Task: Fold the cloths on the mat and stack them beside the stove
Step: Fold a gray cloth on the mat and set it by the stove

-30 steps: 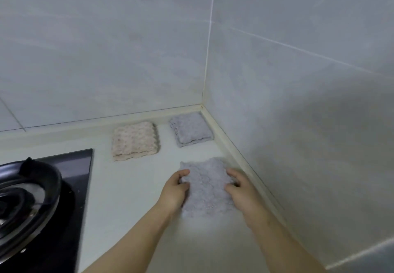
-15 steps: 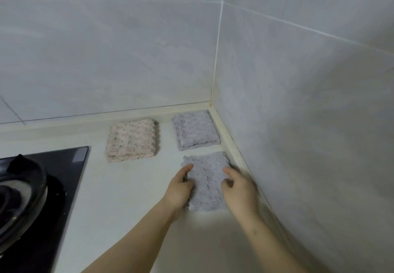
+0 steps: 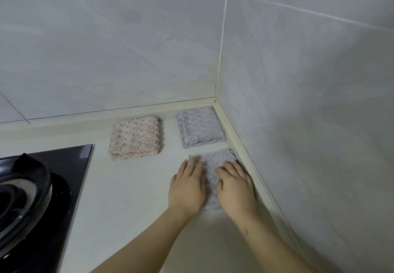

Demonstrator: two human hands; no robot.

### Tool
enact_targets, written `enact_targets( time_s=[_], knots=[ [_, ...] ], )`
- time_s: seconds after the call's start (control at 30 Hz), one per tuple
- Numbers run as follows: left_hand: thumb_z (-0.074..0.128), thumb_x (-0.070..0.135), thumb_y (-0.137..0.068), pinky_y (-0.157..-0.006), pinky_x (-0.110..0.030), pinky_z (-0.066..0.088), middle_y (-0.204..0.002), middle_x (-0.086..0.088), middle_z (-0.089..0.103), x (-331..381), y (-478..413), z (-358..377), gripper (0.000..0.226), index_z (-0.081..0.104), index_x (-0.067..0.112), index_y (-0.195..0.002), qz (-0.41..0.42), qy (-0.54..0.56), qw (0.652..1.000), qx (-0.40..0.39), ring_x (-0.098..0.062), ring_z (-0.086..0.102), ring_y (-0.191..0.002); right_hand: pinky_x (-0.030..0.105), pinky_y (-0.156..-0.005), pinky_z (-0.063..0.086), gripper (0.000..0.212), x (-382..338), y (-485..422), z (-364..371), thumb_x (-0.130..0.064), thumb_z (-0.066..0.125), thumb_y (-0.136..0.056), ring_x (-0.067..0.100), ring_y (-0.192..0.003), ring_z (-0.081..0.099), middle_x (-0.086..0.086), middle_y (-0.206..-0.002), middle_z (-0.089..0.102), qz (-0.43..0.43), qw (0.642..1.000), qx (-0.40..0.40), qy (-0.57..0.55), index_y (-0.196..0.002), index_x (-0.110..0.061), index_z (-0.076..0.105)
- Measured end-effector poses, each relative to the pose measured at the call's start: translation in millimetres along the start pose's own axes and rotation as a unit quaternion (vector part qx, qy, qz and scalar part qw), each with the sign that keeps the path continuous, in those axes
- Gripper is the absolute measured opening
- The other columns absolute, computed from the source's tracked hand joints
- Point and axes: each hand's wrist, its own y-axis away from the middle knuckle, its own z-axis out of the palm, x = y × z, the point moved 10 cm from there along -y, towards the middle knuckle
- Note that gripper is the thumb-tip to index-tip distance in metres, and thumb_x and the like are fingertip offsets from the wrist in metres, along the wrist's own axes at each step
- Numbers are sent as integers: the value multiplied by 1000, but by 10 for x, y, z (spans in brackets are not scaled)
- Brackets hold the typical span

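A grey cloth (image 3: 215,159) is lying on the surface (image 3: 128,187), close to the right-hand wall (image 3: 298,123). The left hand (image 3: 187,185) is pressing flat on its left side with fingers straight. The right hand (image 3: 234,189) is pressing on its right side with fingers spread, and neither is gripping it. A second grey cloth (image 3: 200,126) and a pink cloth (image 3: 135,137) are lying folded just behind, to the right of the stove (image 3: 42,187).

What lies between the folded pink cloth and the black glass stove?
Nothing: the head view shows only bare pale countertop between the folded pink cloth and the black glass stove.
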Motion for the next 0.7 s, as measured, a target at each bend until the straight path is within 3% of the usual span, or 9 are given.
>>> enact_targets(
  time_s=[0.07, 0.13, 0.2, 0.27, 0.47, 0.53, 0.6, 0.7],
  knots=[
    [20, 34, -101, -117, -37, 6, -158, 9, 2, -13, -61, 131, 49, 14, 27, -149, 2, -31, 999, -27, -13, -2, -146, 41, -95, 48, 59, -18, -59, 41, -29, 21, -76, 28, -122, 54, 7, -123, 64, -8, 1000, -12, 1, -107, -14, 69],
    [3, 43, -96, -116, -42, -6, -159, 7, 1, -55, -92, 226, 58, 8, 23, -150, -8, -80, 996, -47, -14, -6, -146, 36, -115, 21, 64, -1, -84, 205, -34, 11, -88, 24, -144, 20, 7, -152, 31, -11, 996, -89, 12, -140, -11, 41],
    [-19, 49, -77, -113, -45, -14, -159, 5, 0, -79, -96, 279, 82, 4, 20, -150, -10, -110, 993, -46, -14, -7, -146, 30, -118, 0, 56, 84, -90, 357, -34, 13, -98, 17, -147, -3, 2, -159, 4, -3, 991, -131, 20, -150, -15, 13],
    [-26, 50, -65, -111, -45, -19, -159, 5, -2, -109, -101, 335, 95, 1, 20, -150, -12, -122, 991, -46, -13, -8, -146, 29, -117, -5, 64, 153, -73, 414, -38, 6, -91, 15, -146, -7, 0, -159, -2, 10, 991, -134, 25, -151, -17, 6],
    [-23, 54, -68, -110, -46, -20, -158, 8, -5, -164, -113, 391, 90, -2, 24, -150, -11, -124, 990, -61, -14, -12, -145, 25, -109, -13, 92, 173, -34, 501, -47, -22, -65, 13, -146, -9, -1, -159, -6, 13, 989, -141, 49, -150, -19, -2],
    [-13, 57, -82, -111, -47, -20, -158, 8, -5, -169, -133, 380, 77, -1, 23, -150, -9, -131, 988, -79, -15, -12, -145, 26, -112, -12, 76, 178, -42, 484, -47, -12, -81, 13, -146, -9, -1, -159, -5, 10, 988, -146, 47, -151, -19, -1],
    [6, 52, -95, -111, -49, -18, -158, 8, -6, -182, -114, 371, 62, -2, 24, -150, -19, -130, 985, -112, -16, -13, -145, 29, -116, -7, 57, 175, -40, 463, -39, 11, -98, 14, -146, -8, -1, -159, -4, 17, 984, -172, 33, -151, -19, 1],
    [14, 50, -98, -112, -48, -16, -158, 10, -7, -183, -110, 293, 60, -3, 26, -150, -14, -117, 987, -109, -16, -15, -145, 33, -119, -1, 56, 136, -68, 384, -33, 25, -100, 16, -146, -3, 0, -159, 2, 34, 983, -180, 4, -151, -19, 8]
  ],
)
